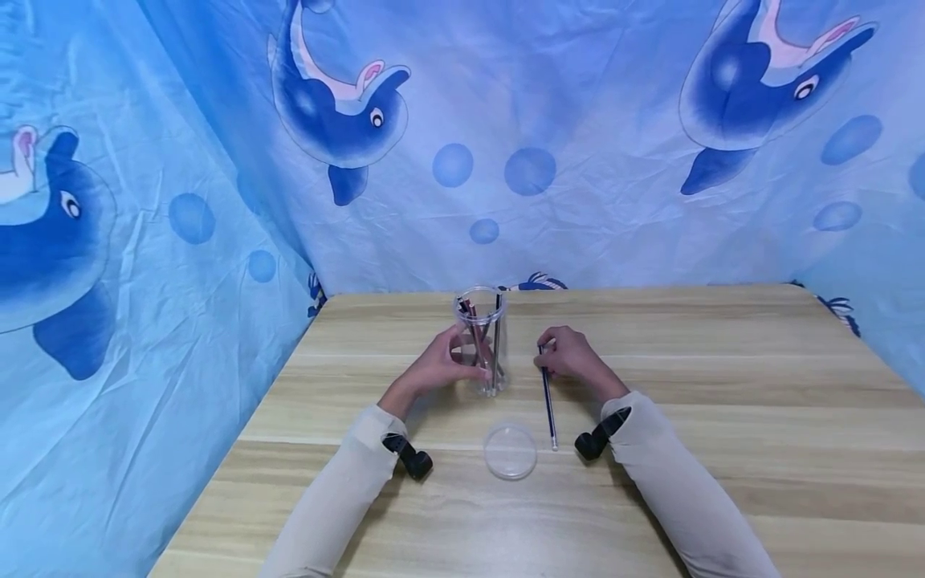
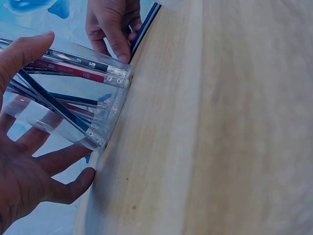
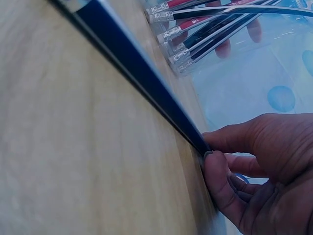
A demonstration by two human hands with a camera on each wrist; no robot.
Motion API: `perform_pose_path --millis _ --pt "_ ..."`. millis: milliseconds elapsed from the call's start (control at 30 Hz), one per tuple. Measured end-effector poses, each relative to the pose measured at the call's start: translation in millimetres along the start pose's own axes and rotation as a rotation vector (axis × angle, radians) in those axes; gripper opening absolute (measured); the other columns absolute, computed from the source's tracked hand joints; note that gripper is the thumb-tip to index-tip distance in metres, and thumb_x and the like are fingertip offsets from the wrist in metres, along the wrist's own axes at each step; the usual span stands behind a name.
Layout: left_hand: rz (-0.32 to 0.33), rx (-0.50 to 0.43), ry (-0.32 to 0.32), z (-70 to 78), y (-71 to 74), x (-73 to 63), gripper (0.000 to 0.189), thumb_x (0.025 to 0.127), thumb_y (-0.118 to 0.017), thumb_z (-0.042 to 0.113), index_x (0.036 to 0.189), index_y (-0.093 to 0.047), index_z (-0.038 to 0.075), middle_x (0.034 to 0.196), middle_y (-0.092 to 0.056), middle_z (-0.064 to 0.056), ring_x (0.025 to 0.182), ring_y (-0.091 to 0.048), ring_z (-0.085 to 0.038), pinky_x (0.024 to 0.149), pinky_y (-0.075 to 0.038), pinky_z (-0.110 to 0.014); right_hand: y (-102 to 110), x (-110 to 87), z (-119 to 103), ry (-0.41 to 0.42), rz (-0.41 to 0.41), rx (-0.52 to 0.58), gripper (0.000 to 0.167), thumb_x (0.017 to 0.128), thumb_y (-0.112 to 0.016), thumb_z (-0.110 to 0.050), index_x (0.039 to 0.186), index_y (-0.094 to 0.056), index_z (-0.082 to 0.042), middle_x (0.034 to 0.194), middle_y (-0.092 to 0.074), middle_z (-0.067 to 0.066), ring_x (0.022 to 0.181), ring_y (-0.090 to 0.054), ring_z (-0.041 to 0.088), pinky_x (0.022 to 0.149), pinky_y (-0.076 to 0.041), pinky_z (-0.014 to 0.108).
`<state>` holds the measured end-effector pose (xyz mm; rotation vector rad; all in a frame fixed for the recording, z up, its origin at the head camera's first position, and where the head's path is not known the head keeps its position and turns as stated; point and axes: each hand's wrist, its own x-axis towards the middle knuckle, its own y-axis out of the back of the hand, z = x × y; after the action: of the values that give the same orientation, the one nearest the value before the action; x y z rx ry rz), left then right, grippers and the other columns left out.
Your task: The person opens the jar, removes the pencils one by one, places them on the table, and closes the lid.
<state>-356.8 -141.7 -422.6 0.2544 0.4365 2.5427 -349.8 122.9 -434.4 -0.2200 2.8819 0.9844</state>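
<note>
Clear cup (image 1: pixel 481 321) upright on a wooden table (image 1: pixel 723 385), serving as reference point. Several pencils (image 1: pixel 495 353) lean inside it, eraser ends at its base. The left hand (image 1: pixel 438 363) is at the cup's left side, thumb and spread fingers curved around its wall. To the right of the cup, the right hand (image 1: pixel 568 355) pinches the far end of a dark blue pencil (image 1: pixel 549 405) between thumb and fingers; the eraser end extends nearer the wearer than the cup. A clear round disc (image 1: pixel 510 453) lies on the cup's near side, slightly rightward.
</note>
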Motion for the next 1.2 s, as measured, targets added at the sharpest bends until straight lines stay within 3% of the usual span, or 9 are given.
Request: perform_pose_path --millis 200,367,700,1000,1200 --pt "0.009 -0.027 0.007 1.0 0.6 -0.1 0.082 0.074 -0.087 0.005 0.145 -0.046 0.011 0.130 -0.062 -0.010 0.113 -0.063 -0.030 0.099 -0.050 -0.045 0.1 0.5 -1.0 0.004 0.015 0.002 0.032 0.088 -0.073 -0.010 0.116 -0.063 0.000 0.083 -0.065 0.011 0.064 -0.061 0.019 0.055 -0.053 0.028" --pt "0.003 -0.041 0.017 1.6 0.8 0.7 0.080 0.074 -0.087 0.004 0.143 -0.048 0.014 0.131 -0.061 -0.009 0.114 -0.063 -0.030 0.102 -0.047 -0.045 0.4 1.4 -0.7 -0.007 0.027 0.003 0.032 0.088 -0.074 -0.011 0.115 -0.062 0.000 0.082 -0.066 0.010 0.062 -0.062 0.019 0.055 -0.053 0.028" --pt "0.017 -0.020 -0.001 2.9 3.5 1.3 0.081 0.073 -0.088 0.005 0.143 -0.047 0.009 0.127 -0.063 -0.010 0.111 -0.063 -0.028 0.100 -0.048 -0.046 1.1 3.2 -2.9 0.002 0.021 0.007 0.034 0.089 -0.072 -0.015 0.116 -0.060 0.001 0.082 -0.066 0.011 0.060 -0.064 0.017 0.056 -0.053 0.028" --pt "0.019 -0.013 0.008 0.7 0.6 1.8 0.080 0.071 -0.089 0.006 0.140 -0.051 0.018 0.126 -0.063 -0.008 0.113 -0.061 -0.028 0.101 -0.047 -0.048 0.4 3.1 1.4 -0.047 0.023 0.043 0.034 0.090 -0.071 -0.017 0.118 -0.060 0.000 0.086 -0.066 0.012 0.065 -0.064 0.019 0.058 -0.055 0.029" --pt "0.013 -0.029 0.011 -1.1 -1.4 2.2 0.081 0.071 -0.089 0.006 0.141 -0.051 0.020 0.128 -0.063 -0.008 0.115 -0.060 -0.029 0.103 -0.046 -0.049 4.2 1.1 5.7 -0.066 0.055 0.077 0.037 0.095 -0.067 -0.027 0.120 -0.060 -0.002 0.090 -0.066 0.013 0.068 -0.063 0.021 0.059 -0.054 0.031"
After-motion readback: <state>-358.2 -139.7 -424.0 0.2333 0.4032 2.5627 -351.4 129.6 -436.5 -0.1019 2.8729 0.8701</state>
